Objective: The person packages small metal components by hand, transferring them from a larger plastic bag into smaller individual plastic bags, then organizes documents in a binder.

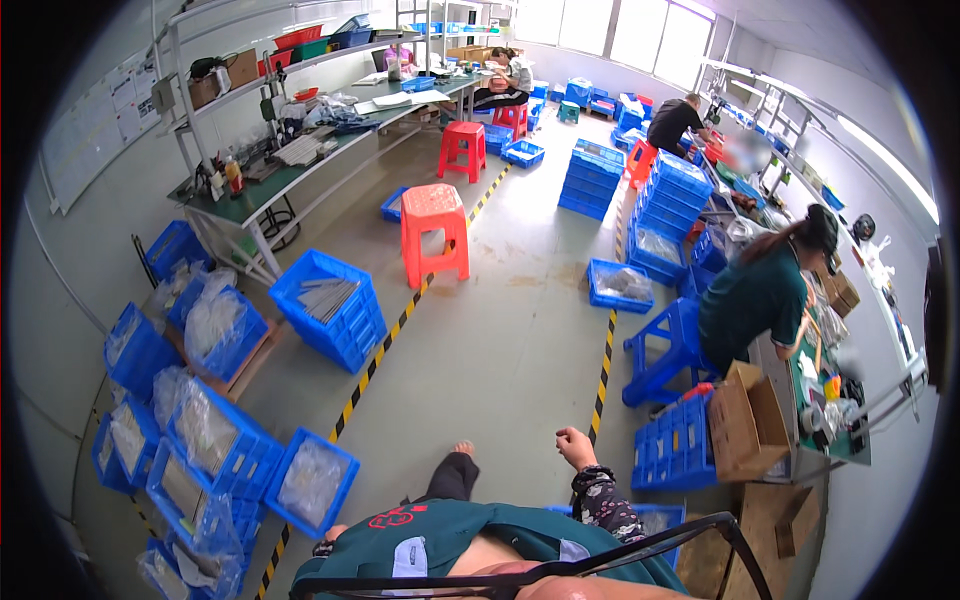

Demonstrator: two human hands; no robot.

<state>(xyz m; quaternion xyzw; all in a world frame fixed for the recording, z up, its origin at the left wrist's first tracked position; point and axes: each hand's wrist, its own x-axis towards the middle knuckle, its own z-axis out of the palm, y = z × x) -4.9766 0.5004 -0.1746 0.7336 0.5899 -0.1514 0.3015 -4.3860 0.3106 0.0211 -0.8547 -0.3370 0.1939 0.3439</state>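
My right hand [575,447] is held out in front of my body above the floor, its fingers curled into a loose fist with nothing visible in them. The dark floral sleeve [610,505] covers that forearm. Only a sliver of my left hand [336,532] shows at my left side, with its fingers hidden behind my green top [450,530]. Neither hand touches any of the things around. Nearest to my left hand is a low blue crate [312,482] with clear plastic bags in it. Right of my right hand stands a stack of blue crates [672,445].
A walkway [490,360] runs ahead between yellow-black floor stripes. A red stool [433,235] stands over the left stripe. Blue crates [335,310] line both sides. At the right bench a person in green [750,300] sits beside an open cardboard box [750,420]. Two others sit farther off.
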